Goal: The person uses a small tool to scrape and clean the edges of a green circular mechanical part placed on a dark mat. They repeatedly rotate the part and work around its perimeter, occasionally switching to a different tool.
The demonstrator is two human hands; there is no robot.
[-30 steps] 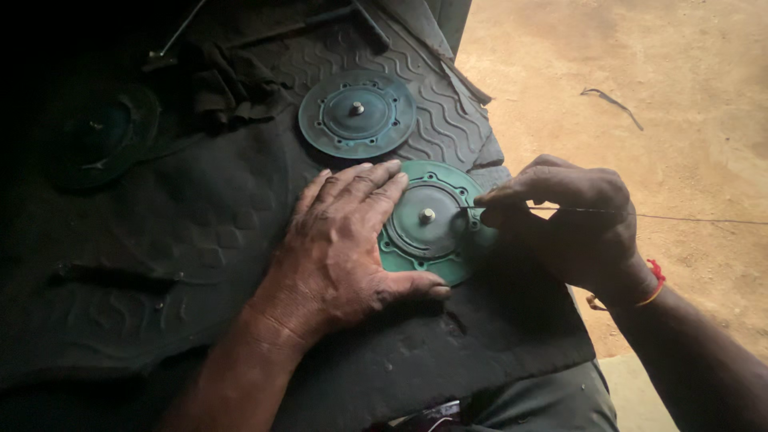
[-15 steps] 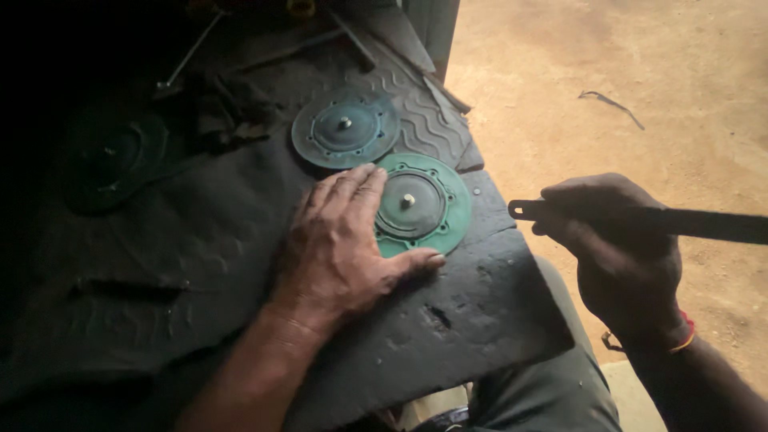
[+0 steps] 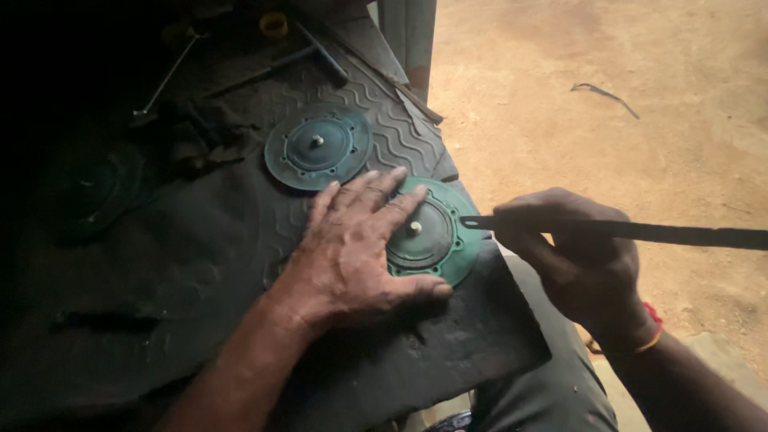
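Left hand (image 3: 352,248) lies flat, fingers spread, pressing a round green disc (image 3: 436,232) onto a dark ribbed rubber mat (image 3: 240,240). Right hand (image 3: 576,256) is closed around a long thin dark blade (image 3: 640,232) whose tip meets the disc's rim; steady downward pressure would likely keep the disc from sliding. Beyond the fingertips sits a second green disc (image 3: 318,147), bolt-centred, ringed with holes.

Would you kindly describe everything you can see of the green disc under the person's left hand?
The green disc is round and flat, seemingly rubber-like, with a ring of small holes near its rim, a darker raised centre plate and a pale stud in the middle. It lies flat near the right edge of the dark ribbed mat. The left hand presses on its left half; the thin dark tool in the right hand points at its right rim.
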